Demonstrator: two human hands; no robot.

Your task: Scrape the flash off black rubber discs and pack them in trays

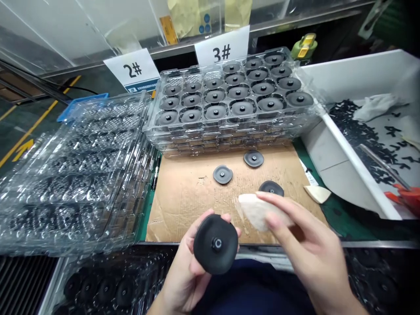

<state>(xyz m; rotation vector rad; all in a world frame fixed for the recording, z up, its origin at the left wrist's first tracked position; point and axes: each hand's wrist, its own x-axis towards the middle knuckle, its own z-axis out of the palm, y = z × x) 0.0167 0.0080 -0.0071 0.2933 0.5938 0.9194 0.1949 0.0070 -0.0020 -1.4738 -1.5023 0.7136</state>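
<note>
My left hand [187, 262] grips a black rounded disc [210, 258] by its edges, its small raised hub facing up at me. In my right hand [315, 249] a cream-white wedge-shaped pad [259, 212] is pinched between thumb and fingers, slightly blurred and apart from the disc. Just beyond that hand lies a similar disc [271, 187], partly covered by the fingers and pad. Two more lie farther back on the cardboard sheet [183, 188]: one disc [222, 174] near the middle and another disc [253, 158] close to the trays.
Stacked clear trays [229, 127] hold rows of discs at the back. More clear trays [75, 175] stand at left. A white bin [354, 175] at right contains black scraps and orange-handled scissors [405, 197]. Another cream wedge [317, 194] lies beside it. A green bottle [303, 48] stands behind.
</note>
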